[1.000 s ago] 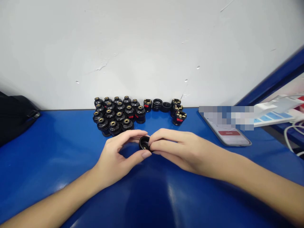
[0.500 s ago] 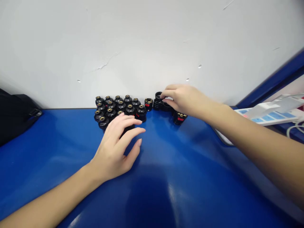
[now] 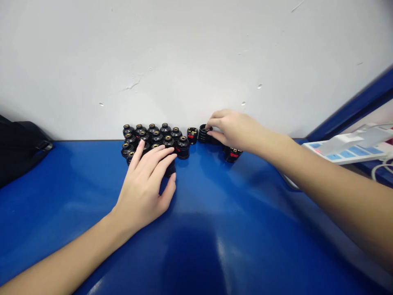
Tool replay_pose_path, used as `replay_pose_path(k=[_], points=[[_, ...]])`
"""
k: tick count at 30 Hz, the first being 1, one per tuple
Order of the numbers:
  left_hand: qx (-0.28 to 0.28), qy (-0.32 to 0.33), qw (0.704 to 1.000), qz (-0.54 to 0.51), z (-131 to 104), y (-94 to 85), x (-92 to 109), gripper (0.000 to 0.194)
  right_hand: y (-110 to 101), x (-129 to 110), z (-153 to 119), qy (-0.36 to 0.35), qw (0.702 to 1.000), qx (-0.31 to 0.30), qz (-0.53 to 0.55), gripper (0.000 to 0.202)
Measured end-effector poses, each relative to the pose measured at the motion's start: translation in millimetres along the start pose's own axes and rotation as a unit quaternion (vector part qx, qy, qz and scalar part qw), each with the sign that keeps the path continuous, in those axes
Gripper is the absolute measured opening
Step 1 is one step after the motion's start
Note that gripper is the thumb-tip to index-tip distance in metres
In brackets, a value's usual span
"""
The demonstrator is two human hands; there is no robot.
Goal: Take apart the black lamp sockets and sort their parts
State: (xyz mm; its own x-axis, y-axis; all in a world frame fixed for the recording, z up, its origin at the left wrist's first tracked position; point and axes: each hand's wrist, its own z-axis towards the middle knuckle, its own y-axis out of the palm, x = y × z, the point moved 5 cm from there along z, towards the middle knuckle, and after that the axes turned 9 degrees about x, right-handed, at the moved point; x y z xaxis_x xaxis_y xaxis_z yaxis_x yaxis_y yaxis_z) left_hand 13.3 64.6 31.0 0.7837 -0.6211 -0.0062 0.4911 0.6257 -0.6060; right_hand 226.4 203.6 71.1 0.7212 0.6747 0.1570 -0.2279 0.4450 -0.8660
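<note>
Several black lamp-holder-like parts [image 3: 156, 137] with brass-ringed tops stand in a cluster against the wall. My left hand [image 3: 147, 180] lies over the cluster's front edge, its fingers spread, thumb beside a black part. To the right stands a black insert [image 3: 192, 135] with a red mark and metal contacts. Beside it is an open black ring [image 3: 204, 133], which the fingertips of my right hand [image 3: 229, 129] reach; whether they grip it is hard to see. A second red-marked insert [image 3: 233, 154] sits under my right wrist, partly covered.
The blue table [image 3: 196, 196] meets a pale wall [image 3: 184, 61]. A black bag [image 3: 21, 151] lies at the far left. On the right are a white power strip [image 3: 346, 152] with blue sockets and white cables [image 3: 380, 166].
My left hand has shifted slightly left, with its thumb nearer the front black parts. A black ring that was raised at my right fingertips no longer shows above the others.
</note>
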Motion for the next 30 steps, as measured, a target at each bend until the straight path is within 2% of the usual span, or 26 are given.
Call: replay_pose_path(k=[4,7,9,13,18,27,30], points=[[-0.003,-0.004,1.000,0.000,-1,2.0,-2,0.045,-12,-28,-3,-0.014,0.995,0.060,0.082,0.024],[-0.003,-0.002,1.000,0.001,-2,3.3,-3,0.043,-9,-56,-8,-0.042,0.985,0.061,0.155,0.034],[-0.002,-0.003,1.000,0.003,-3,3.8,-3,0.042,-3,-67,-11,-0.032,0.984,0.058,0.167,0.039],[-0.005,-0.008,1.000,0.002,-3,4.6,-4,0.043,5,-76,-14,0.000,0.981,0.063,0.181,0.034],[-0.010,-0.010,1.000,-0.002,-3,4.7,-4,0.044,-4,-78,-23,0.043,0.973,0.049,0.221,0.029],[-0.017,-0.002,1.000,-0.019,-4,4.6,0,0.048,-34,-99,-76,0.115,0.945,0.004,0.307,0.025],[-0.022,0.001,0.999,-0.028,-3,5.0,2,0.050,-35,-108,-93,0.154,0.926,0.021,0.344,0.025]])
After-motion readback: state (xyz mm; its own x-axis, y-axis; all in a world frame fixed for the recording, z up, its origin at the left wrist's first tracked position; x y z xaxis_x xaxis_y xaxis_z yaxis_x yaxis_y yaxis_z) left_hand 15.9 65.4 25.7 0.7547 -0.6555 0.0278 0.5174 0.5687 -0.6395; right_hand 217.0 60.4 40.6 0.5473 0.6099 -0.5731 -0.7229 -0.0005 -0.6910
